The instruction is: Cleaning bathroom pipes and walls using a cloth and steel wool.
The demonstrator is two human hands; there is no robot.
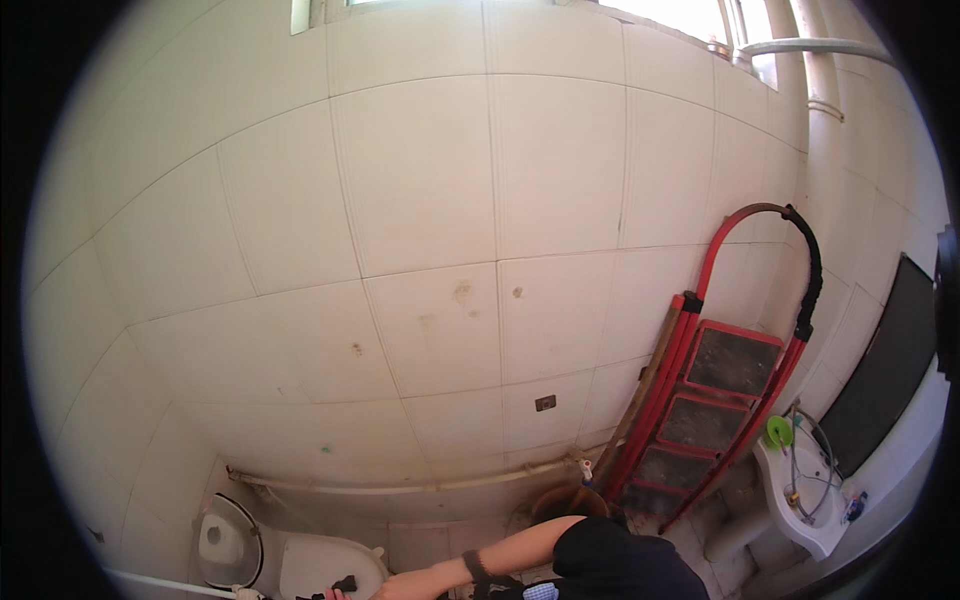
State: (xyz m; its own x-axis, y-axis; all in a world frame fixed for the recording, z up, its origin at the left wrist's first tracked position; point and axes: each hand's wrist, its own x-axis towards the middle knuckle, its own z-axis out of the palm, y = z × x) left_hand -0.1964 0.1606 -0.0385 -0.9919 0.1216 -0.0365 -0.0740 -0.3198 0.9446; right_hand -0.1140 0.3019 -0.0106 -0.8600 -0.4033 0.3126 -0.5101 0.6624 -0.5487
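Observation:
My right hand (409, 586) reaches in from the lower right at the bottom edge, a dark band on its wrist and a black sleeve on the upper arm. Its fingers are cut off by the picture's edge. Just left of it, a few fingertips touch a small black object (345, 583) over the white toilet (326, 559); which hand they belong to is unclear. The rest of my left hand cannot be made out. A blue checked cloth (541, 592) shows below my right forearm.
A red folding stepladder (705, 420) leans against the tiled wall (427, 180), beside a brown bucket (551, 502) under a tap (586, 470). At right stand a washbasin (810, 536) with a hose and green cup (779, 431), and a dark panel (877, 367). A pale pole (172, 583) crosses the lower left.

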